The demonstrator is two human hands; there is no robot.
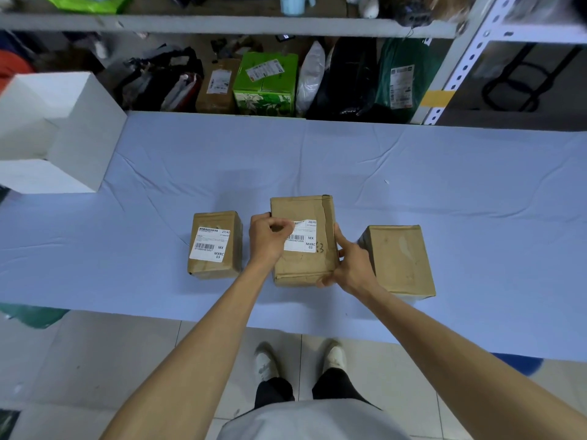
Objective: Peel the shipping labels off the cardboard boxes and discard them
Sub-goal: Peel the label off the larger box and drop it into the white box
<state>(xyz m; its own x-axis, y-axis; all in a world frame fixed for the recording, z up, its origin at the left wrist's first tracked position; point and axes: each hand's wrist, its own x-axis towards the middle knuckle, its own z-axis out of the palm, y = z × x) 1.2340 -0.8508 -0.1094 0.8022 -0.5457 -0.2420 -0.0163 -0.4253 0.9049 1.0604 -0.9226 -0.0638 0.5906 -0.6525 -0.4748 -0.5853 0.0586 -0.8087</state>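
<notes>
We find the middle box [303, 241] on the tabletop [381, 173], with the left hand [270, 238] pinching the lifted upper-left corner of its shipping label [301, 238], and the right hand [349, 265] clamped on the box's right side and lower corner to steady it. In our judgement the chief risk is tearing: the label looks like thin white paper on rough, creased brown cardboard, and a steep or hurried pull could split it, leaving scraps bonded on or lifting the card's top ply. The tape strip [327, 223] along the right edge lies near the label and could snag it. The tabletop's cloth is smooth and wrinkled, so the box may slide if the right hand loosens. The left box [214, 246] carries an intact label [209, 244]; the right box [398, 258] shows bare card with a pale scuffed patch. We see no discard bin.
</notes>
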